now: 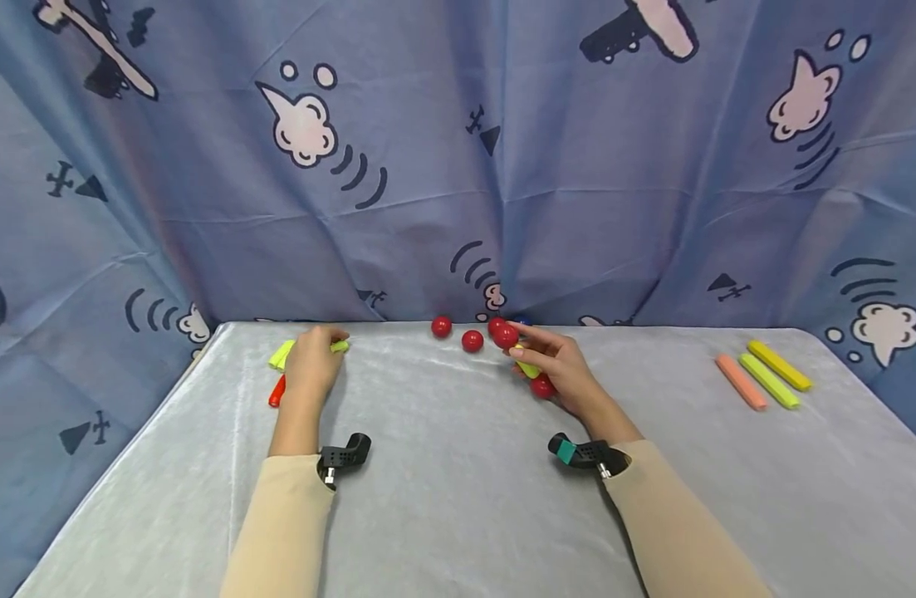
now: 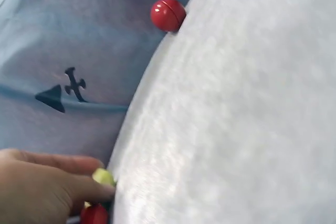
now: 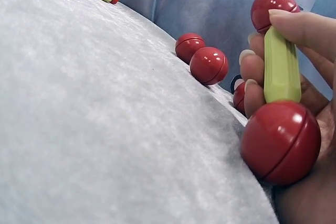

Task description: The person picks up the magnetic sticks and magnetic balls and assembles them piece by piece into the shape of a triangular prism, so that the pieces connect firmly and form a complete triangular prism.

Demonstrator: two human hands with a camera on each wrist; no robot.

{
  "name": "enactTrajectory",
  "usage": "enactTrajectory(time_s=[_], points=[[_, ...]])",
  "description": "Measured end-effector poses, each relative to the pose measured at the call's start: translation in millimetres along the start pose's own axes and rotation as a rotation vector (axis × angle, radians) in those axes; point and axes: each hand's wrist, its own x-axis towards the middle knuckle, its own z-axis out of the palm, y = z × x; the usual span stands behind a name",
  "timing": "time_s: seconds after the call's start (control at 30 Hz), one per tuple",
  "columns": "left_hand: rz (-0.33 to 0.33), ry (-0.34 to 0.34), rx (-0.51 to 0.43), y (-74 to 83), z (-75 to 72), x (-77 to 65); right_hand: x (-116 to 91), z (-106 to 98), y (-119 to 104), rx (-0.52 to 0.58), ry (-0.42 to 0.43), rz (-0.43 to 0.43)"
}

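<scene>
My right hand [image 1: 565, 374] grips a yellow-green stick [image 3: 282, 69], thumb on one side and fingertips on the other. One red ball [image 3: 281, 142] sits at the stick's lower end, and another red ball [image 3: 273, 10] at its upper end by the thumb. At the table's far left, my left hand [image 1: 313, 359] pinches a yellow-green stick [image 2: 103, 176] between thumb and fingers. Another yellow-green piece [image 1: 281, 355] shows left of that hand, with a red stick [image 1: 277, 391] below it. The palm side of the left hand is hidden in the head view.
Red balls [image 1: 472, 340] lie near the back edge, left of the right hand. Part of a blue thing [image 1: 523, 321] shows behind it. On the right lie an orange stick [image 1: 742, 382], a yellow-green stick [image 1: 769, 380] and a yellow stick [image 1: 779, 365]. A patterned curtain [image 1: 428, 166] hangs behind the table.
</scene>
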Motion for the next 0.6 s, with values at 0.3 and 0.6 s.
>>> enactTrajectory(time_s=[0.3,0.6], points=[[0.275,0.153,-0.21,20.2,0.3,5.2,2,0,2,0.0,-0.001,-0.005],[0.214,0.138,-0.419,29.3,7.5,7.2,2,0,2,0.0,0.01,-0.006]])
